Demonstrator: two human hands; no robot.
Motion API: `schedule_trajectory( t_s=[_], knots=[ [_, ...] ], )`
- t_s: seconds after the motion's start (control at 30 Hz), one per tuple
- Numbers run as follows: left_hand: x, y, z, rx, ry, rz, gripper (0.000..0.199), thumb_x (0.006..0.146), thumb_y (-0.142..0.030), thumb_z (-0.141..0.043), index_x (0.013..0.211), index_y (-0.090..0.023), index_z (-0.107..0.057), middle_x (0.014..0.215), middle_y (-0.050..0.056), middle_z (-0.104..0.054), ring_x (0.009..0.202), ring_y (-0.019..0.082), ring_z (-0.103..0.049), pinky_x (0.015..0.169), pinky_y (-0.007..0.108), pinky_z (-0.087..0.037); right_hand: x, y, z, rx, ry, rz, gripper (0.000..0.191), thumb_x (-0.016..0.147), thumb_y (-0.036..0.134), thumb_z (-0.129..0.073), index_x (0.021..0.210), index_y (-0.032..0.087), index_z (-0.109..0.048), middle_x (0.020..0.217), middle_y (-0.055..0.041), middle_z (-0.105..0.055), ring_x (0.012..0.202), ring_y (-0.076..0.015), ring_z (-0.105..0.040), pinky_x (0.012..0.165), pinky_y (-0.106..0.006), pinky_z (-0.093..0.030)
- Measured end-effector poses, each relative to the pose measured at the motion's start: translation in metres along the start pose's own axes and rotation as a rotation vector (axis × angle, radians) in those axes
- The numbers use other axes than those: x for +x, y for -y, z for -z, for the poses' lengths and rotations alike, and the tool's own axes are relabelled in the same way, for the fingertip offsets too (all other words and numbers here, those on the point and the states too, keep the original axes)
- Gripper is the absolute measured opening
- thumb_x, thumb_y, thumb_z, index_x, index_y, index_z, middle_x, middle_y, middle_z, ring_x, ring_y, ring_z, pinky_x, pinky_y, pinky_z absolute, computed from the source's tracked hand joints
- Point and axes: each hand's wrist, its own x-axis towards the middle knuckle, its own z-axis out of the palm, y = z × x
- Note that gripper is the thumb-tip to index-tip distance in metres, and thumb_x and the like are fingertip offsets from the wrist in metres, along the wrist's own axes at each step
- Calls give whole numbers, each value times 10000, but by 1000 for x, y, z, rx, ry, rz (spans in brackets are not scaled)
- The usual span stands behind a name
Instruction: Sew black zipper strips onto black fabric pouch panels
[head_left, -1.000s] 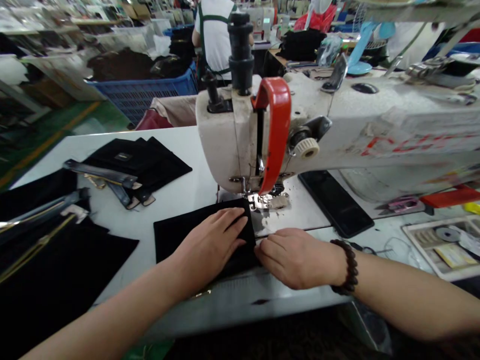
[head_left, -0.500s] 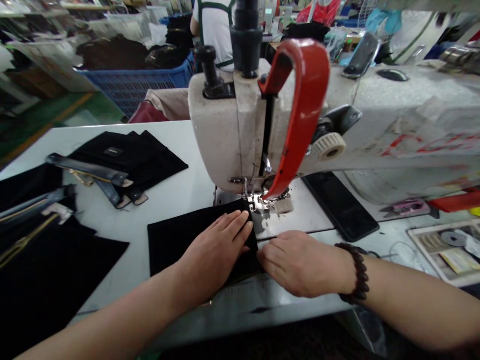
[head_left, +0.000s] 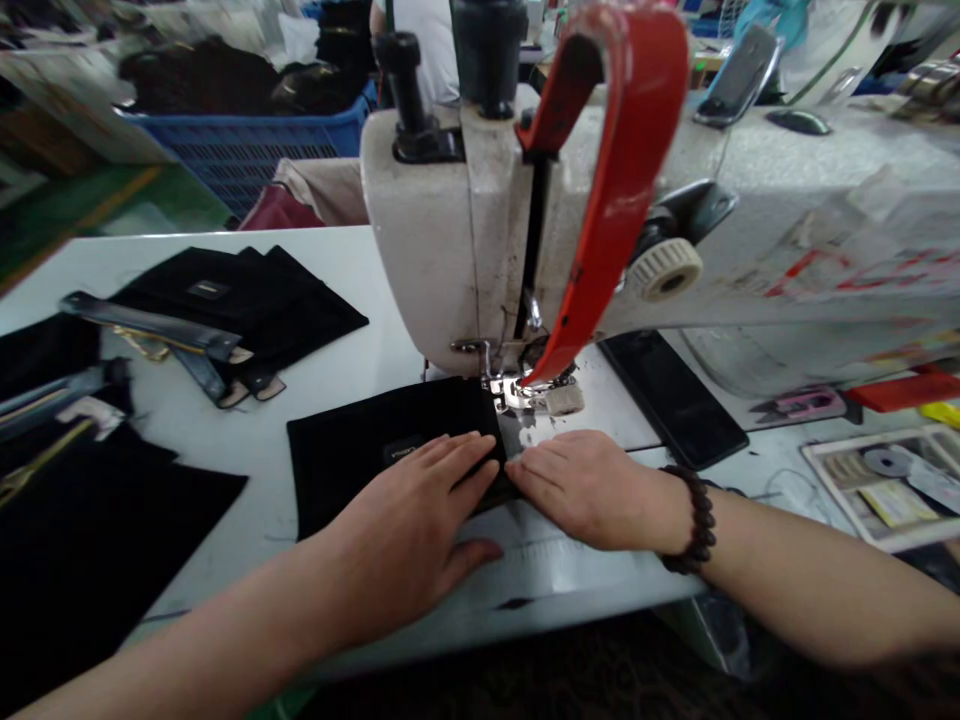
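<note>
A black fabric piece (head_left: 337, 450) with a small dark label (head_left: 403, 448) lies flat at the sewing machine (head_left: 431, 240), its far right corner by the metal presser foot (head_left: 506, 390). My left hand (head_left: 420, 510) rests palm down on the fabric, fingers stretched out and thumb spread over its near edge. At the right edge of the fabric, my right hand (head_left: 577, 487) has its fingers closed together, with the fingertips at the cloth; a beaded bracelet (head_left: 697, 520) circles that wrist. The underside of the fabric is hidden.
More black fabric pieces (head_left: 300, 300) and zipper strips (head_left: 165, 330) lie on the left. To the right are a phone (head_left: 675, 400), pink thread snips (head_left: 806, 405) and a tray (head_left: 832, 490) of small items. A red lever (head_left: 622, 200) curves over the needle area. Behind stands a blue crate (head_left: 247, 150).
The fabric's far edge now reaches the presser foot more closely and its label shows. My left hand has slid toward me with the thumb spread out. The camera view has shifted slightly.
</note>
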Motion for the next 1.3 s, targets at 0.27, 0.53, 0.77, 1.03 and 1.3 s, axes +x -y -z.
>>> schedule_trajectory(
  t_s=[0.27, 0.53, 0.77, 1.03, 1.3],
  knots=[
    [-13, -11, -14, 165, -153, -139, 355, 780, -17, -342, 1030, 8, -593, 1106, 180, -601, 1062, 233, -547, 911, 304, -459, -2, 7, 2, -116, -195, 29, 252, 861, 89, -314, 860, 90, -566, 704, -56, -573, 612, -147, -503, 537, -281, -345],
    [-13, -13, -16, 168, -162, -71, 383, 772, -37, -322, 1028, -49, -607, 1126, 131, -604, 1056, 216, -551, 872, 295, -447, 1, 11, 0, -151, -175, 67, 212, 834, 87, -355, 737, 126, -540, 622, -29, -503, 562, -145, -455, 507, -294, -285],
    [-9, -2, -19, 196, -123, -83, 364, 768, -66, -370, 1064, -49, -581, 1161, 139, -581, 1089, 221, -524, 906, 309, -412, 5, 5, -3, -151, -46, -28, 142, 820, 97, -406, 783, 127, -539, 672, -31, -521, 593, -158, -454, 526, -299, -290],
    [1, 15, -24, 223, -67, -102, 364, 768, -96, -414, 1091, -27, -566, 1195, 164, -551, 1128, 241, -496, 950, 330, -398, 14, -3, -5, -228, -104, -50, 165, 824, 71, -404, 762, 114, -551, 660, -32, -526, 588, -168, -462, 520, -305, -287],
    [10, 31, -22, 139, -134, -115, 359, 772, -29, -373, 1068, 22, -569, 1137, 190, -583, 1096, 233, -525, 954, 334, -415, 22, -8, 0, -292, -114, -148, 229, 832, 34, -357, 799, 114, -569, 682, -51, -573, 655, -168, -503, 579, -283, -329]
  ],
)
